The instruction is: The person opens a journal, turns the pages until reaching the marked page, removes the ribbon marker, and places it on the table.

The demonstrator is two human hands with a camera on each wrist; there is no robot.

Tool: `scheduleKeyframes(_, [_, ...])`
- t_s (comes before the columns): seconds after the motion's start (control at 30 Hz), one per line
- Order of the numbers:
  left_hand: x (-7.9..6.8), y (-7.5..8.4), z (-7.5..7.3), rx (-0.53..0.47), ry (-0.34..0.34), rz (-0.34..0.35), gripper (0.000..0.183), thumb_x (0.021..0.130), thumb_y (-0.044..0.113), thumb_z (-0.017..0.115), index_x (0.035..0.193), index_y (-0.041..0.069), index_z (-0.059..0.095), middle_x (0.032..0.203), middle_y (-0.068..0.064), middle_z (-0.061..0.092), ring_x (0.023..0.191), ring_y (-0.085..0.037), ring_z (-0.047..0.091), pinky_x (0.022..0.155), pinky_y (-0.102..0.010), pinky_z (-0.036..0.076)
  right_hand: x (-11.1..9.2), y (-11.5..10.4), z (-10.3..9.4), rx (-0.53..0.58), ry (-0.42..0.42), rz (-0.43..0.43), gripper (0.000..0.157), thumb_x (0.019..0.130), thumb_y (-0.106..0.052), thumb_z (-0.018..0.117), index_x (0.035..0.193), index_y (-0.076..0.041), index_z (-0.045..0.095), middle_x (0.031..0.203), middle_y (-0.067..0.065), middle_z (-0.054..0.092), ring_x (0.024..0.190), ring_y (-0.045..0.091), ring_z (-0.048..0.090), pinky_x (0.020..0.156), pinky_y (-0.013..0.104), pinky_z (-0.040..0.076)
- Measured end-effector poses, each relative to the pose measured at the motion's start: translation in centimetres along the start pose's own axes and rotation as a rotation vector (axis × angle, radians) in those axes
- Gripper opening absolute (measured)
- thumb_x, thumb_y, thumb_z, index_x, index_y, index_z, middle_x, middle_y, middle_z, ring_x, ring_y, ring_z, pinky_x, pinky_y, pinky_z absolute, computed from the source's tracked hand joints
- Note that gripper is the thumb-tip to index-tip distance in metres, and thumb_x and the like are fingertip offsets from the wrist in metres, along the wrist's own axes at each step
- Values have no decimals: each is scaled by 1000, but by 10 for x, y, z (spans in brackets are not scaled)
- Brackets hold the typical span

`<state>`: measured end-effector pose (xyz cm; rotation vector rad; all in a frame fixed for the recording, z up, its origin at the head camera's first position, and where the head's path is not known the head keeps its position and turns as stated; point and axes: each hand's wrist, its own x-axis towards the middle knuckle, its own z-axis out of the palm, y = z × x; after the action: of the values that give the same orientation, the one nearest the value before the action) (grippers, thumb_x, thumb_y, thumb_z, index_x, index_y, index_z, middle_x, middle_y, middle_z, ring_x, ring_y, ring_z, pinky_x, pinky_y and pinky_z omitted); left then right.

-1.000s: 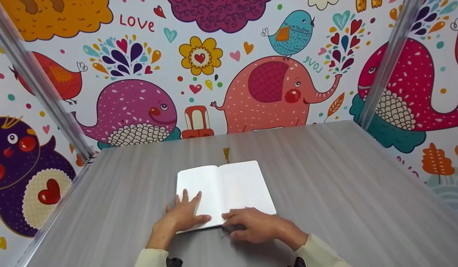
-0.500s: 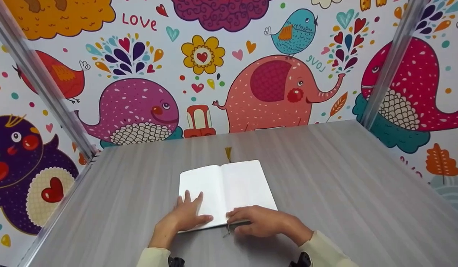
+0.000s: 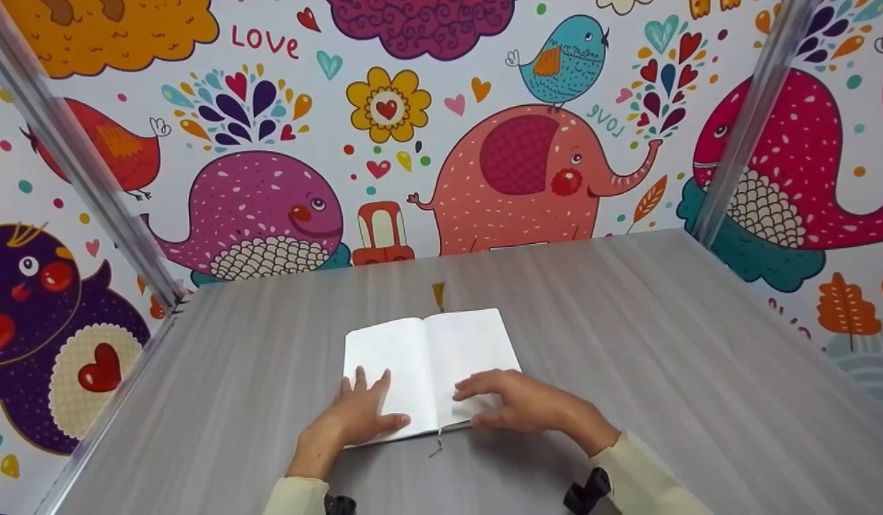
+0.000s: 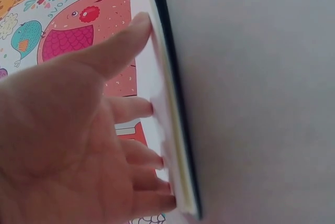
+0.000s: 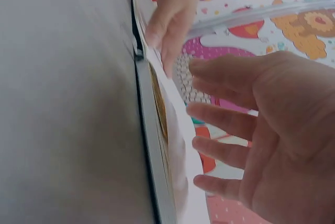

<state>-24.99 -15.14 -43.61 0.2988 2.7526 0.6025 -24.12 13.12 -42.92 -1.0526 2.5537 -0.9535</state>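
pale cream left sleeve (image 3: 296, 495) at the near edge, matching right sleeve (image 3: 652, 476) showing more cloth, both plain and ending near the wrists, small black left wrist device (image 3: 339, 505), chunky black right wrist device (image 3: 586, 492) with rounded lobes, bare left hand (image 3: 355, 416), bare right hand (image 3: 524, 403)

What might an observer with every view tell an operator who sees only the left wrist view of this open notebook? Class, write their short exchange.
Operator: I see the left hand on the notebook. Where is the right hand?
Observer: The head view shows it over the right page.
Operator: And is there anything past the notebook's far edge?
Observer: Yes, a gold tassel lies on the table there.
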Motion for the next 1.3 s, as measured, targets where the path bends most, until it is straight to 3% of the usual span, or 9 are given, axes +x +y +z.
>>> scheduleKeyframes(0.2, [-2,0,-1,-3,-3,-5,87,89,46,71,155,3,34,159,-41,13,146,-64,10,115,-71,22,-6,14,-7,-50,49,-21,46,88,-16,77,132,-11,66,139,9,64,133,30,56,114,43,43])
scheduleKeyframes(0.37, [-3,1,-3,-9,-9,6,87,90,46,70,155,2,33,159,-41,12,146,-64,9,115,-71,22,-8,21,-10,-66,10,6,53,85,-16,79,136,-11,63,144,8,60,139,31,51,116,43,40])
scheduleKeyframes(0.67, [-2,1,-4,-3,-14,7,87,90,47,70,155,2,33,159,-42,13,146,-64,10,114,-72,24,-11,23,-11,-131,-60,73,63,81,-17,83,139,-16,60,155,5,49,148,33,38,119,53,33])
scheduleKeyframes(0.97, [-2,0,-3,11,-11,0,87,90,47,70,155,2,33,159,-42,13,146,-64,11,114,-71,25,-10,28,-16,-213,-79,94,58,84,-17,81,137,-14,61,152,6,53,143,31,46,116,50,39])
scheduleKeyframes(1.3, [-1,1,-2,1,-2,3,87,89,46,72,155,2,35,158,-43,14,145,-65,11,115,-71,23,-8,28,-19,-168,-93,114,51,83,-14,81,131,-9,66,147,9,58,138,30,52,112,49,44])
